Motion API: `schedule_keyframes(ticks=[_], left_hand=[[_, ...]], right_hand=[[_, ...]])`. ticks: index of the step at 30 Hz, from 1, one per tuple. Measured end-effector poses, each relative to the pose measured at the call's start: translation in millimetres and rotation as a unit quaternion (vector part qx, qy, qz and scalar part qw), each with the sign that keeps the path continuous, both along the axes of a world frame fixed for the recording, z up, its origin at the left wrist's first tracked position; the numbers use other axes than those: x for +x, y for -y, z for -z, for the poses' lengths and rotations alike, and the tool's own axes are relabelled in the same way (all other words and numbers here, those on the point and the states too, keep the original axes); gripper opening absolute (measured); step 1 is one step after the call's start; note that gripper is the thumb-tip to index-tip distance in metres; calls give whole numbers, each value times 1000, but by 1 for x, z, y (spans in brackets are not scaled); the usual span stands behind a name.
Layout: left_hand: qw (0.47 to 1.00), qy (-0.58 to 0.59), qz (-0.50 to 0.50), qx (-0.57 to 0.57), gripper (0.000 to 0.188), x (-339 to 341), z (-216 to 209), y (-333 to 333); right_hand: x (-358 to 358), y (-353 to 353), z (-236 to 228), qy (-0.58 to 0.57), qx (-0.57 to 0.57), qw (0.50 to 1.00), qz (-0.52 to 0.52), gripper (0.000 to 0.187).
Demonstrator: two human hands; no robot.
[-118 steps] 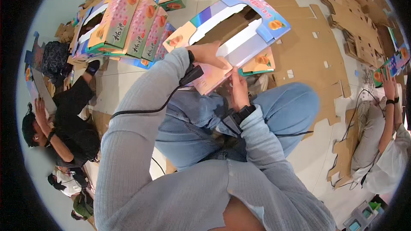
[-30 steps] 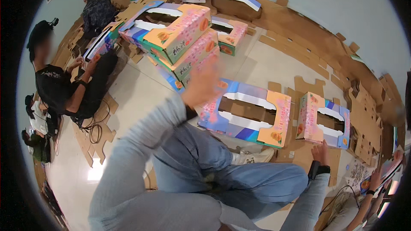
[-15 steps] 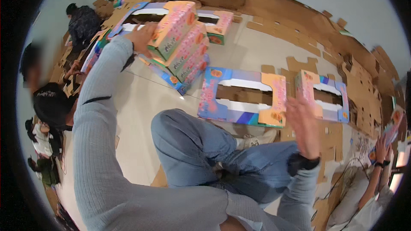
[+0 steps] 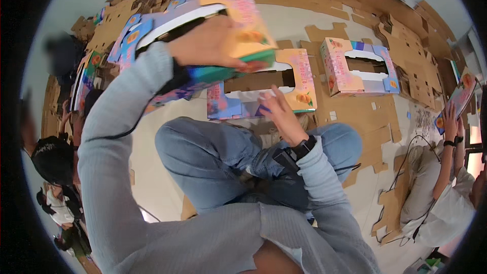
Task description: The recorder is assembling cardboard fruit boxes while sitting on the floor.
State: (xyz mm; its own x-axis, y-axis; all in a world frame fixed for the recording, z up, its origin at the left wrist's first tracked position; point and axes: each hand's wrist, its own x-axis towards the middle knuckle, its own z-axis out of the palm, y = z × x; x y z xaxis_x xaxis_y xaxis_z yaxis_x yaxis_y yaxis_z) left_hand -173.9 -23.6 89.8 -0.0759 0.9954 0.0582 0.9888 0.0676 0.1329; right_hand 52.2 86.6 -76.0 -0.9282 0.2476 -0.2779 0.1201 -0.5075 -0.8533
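My left hand [image 4: 203, 44] grips a printed cardboard box [image 4: 247, 7], orange, pink and purple with a green side and a cutout in its top. The box is tilted, blurred by motion and raised over the left part of another printed box [image 4: 307, 78]. That second box lies in front of my knees, its cutout showing brown cardboard inside. My right hand [image 4: 284, 116] is just at its near edge with fingers apart, holding nothing; whether it touches the box I cannot tell. Blue and purple boxes [image 4: 133, 35] show behind my left hand, partly hidden.
Another printed box [image 4: 361, 68] stands to the right on flat brown cardboard [image 4: 362, 122]. Cardboard sheets [image 4: 411, 66] line the far and right sides. At the right edge a person [image 4: 446, 182] holds a printed carton [image 4: 459, 99]. Several people sit at the left.
My left hand has carried a box from the stack at the left toward the right and nearer. My right hand has moved left to the middle box's near edge. The view has shifted.
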Motion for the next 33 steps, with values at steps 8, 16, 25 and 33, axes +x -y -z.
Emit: schedule_keyframes(ticks=[8, 16, 25, 33], left_hand=[[996, 16, -84, 3, 84, 65, 95, -105], [985, 119, -111, -53, 90, 73, 148, -160], [987, 101, -127, 2, 100, 45, 177, -173], [897, 387, -158, -142, 83, 25, 172, -156]], right_hand=[[-2, -14, 16, 37, -76, 978, 193, 103], [1, -35, 41, 15, -45, 948, 316, 72], [-28, -51, 75, 78, -27, 941, 327, 66], [-29, -60, 66, 55, -67, 936, 341, 66]])
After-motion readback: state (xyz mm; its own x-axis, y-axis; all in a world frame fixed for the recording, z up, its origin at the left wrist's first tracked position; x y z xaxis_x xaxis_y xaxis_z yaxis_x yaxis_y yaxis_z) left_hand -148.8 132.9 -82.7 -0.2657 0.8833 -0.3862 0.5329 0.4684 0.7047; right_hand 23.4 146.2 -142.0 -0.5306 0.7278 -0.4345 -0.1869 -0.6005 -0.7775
